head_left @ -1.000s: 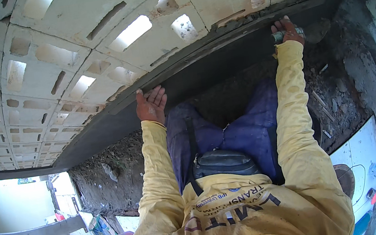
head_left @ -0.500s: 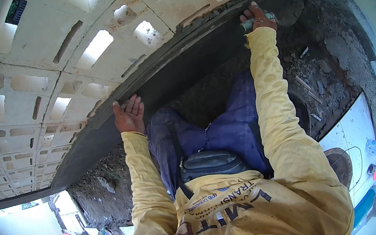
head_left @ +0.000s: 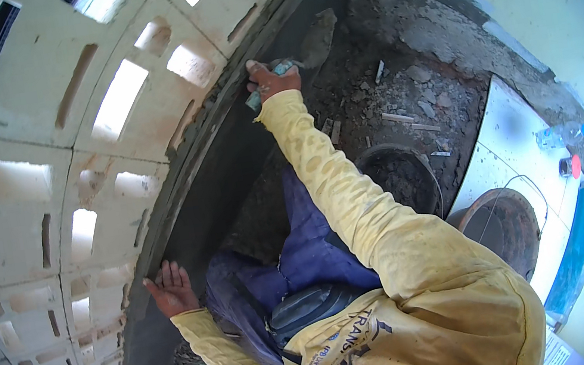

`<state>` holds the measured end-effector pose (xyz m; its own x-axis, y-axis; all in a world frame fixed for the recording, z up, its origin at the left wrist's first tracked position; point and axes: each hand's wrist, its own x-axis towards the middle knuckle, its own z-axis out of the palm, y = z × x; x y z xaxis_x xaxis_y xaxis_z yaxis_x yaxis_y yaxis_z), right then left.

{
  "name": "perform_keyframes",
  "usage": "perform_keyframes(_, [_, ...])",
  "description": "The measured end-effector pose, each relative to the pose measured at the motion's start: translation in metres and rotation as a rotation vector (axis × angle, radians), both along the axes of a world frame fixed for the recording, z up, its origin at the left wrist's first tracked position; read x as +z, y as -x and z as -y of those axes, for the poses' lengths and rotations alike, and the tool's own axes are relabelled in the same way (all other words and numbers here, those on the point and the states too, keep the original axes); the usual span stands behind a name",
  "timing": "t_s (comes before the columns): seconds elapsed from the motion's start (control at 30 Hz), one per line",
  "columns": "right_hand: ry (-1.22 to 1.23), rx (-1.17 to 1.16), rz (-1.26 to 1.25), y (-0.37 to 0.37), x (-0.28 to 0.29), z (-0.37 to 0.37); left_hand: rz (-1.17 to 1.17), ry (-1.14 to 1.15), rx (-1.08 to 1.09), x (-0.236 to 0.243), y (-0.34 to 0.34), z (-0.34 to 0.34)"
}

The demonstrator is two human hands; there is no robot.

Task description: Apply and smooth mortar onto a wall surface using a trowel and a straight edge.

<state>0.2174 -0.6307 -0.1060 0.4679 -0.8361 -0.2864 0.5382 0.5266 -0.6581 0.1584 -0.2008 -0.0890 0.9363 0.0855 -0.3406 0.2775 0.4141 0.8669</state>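
My right hand [head_left: 275,79] grips the worn greenish handle of a trowel [head_left: 320,38], whose mortar-smeared blade points away toward the far wall corner. It is beside the top edge of a dark, wet-looking mortar band [head_left: 226,143] under a pierced block wall [head_left: 99,102]. A long narrow strip [head_left: 206,135] runs along that edge between my hands. My left hand [head_left: 172,287] lies open against the nearer part of the band, fingers stretched and thumb apart. Whether its palm presses on the mortar is hard to see.
Right of my legs stand a dark bucket [head_left: 401,181] and a mortar-stained bucket with a wire handle [head_left: 500,234]. White tiles [head_left: 505,143] hold a plastic bottle [head_left: 564,136] and a red-lidded jar [head_left: 570,166]. Rubble and wood scraps [head_left: 411,121] litter the ground.
The view has swung right, bringing both buckets more into sight. My right hand still holds the trowel by the mortar edge. My left hand remains open by the band.
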Motion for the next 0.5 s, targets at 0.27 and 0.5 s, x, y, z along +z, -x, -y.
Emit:
perform_keyframes(0.27, [-0.085, -0.023, 0.077, 0.001, -0.001, 0.0, 0.034, -0.024, 0.007, 0.0, -0.001, 0.001])
perform_keyframes(0.5, [-0.066, 0.03, 0.004, -0.004, -0.005, -0.001, 0.068, -0.02, -0.004, 0.003, -0.002, 0.0])
